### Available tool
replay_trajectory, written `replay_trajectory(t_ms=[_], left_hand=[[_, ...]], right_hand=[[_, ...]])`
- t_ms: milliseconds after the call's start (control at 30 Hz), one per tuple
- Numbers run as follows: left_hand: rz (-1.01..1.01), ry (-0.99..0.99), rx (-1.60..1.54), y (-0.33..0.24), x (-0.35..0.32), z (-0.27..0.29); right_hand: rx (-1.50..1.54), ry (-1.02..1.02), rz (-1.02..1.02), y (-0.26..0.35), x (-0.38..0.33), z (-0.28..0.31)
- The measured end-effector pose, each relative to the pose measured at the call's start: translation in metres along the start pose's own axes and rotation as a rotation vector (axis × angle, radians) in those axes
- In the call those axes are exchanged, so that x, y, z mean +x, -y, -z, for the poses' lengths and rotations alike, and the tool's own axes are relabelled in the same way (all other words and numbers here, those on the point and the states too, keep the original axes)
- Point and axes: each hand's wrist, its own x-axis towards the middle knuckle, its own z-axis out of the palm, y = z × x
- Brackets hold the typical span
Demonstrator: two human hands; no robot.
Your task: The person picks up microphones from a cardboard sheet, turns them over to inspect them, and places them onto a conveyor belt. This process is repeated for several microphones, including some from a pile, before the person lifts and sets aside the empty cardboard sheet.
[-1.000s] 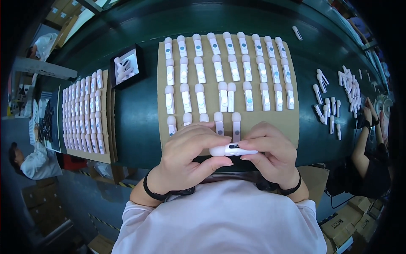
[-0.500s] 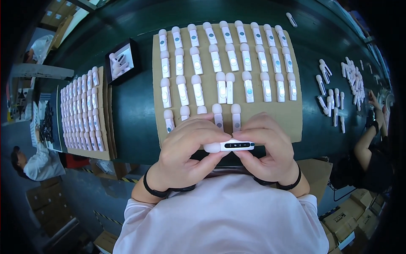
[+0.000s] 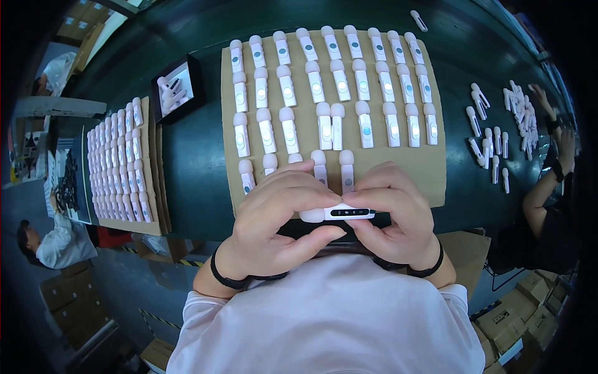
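A small white wand massager (image 3: 349, 212) with a rounded pale pink head lies crosswise between my hands, its dark button strip facing up. My right hand (image 3: 398, 209) pinches the body end between thumb and fingers. My left hand (image 3: 280, 215) curls around the head end, its index fingertip at the far edge; the thumb stands a little off the near side. Beyond them, a brown cardboard sheet (image 3: 386, 177) bears rows of similar massagers (image 3: 339, 84), many with a lit round spot. My hands partly cover the nearest row.
At left a black box (image 3: 193, 103) holds a few massagers, beside stacked cardboard sheets (image 3: 152, 187) with more rows. Loose massagers (image 3: 526, 121) lie on the dark green table (image 3: 205, 162) at right, near another person's arm (image 3: 539, 199). Another person (image 3: 62, 240) sits far left.
My left thumb has moved off the massager's near side, toward me. The massager stays between my hands. At right, the other person's hands have reached nearer the loose pile.
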Motion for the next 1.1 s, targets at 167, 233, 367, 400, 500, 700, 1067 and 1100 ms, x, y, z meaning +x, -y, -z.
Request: replay_trajectory(t_ms=[167, 233, 367, 400, 500, 700, 1067, 1100], left_hand=[[-0.018, -0.035, 0.019, 0.006, -0.003, -0.003], [0.004, -0.038, 0.033, 0.004, -0.001, -0.005], [0.015, -0.003, 0.044, 0.008, 0.001, -0.009], [0.014, 0.013, 0.048, 0.009, 0.002, -0.009], [0.005, 0.034, 0.064, 0.012, 0.001, -0.011], [-0.049, 0.099, 0.158, 0.011, 0.005, -0.008], [0.013, -0.016, 0.214, 0.008, -0.003, 0.015], [0.010, -0.018, 0.213, 0.008, -0.003, 0.017]], right_hand=[[0.036, -0.020, -0.002, 0.002, 0.002, -0.001], [0.151, -0.056, -0.038, 0.003, 0.001, -0.002], [0.125, -0.089, -0.048, 0.006, 0.004, -0.003], [0.084, -0.095, -0.042, 0.007, 0.005, -0.003], [0.001, -0.098, -0.025, 0.009, 0.002, -0.002], [-0.052, -0.061, -0.030, 0.008, -0.007, 0.006], [-0.559, 0.137, -0.031, -0.014, -0.051, 0.023], [-0.562, 0.137, -0.029, -0.012, -0.052, 0.022]])
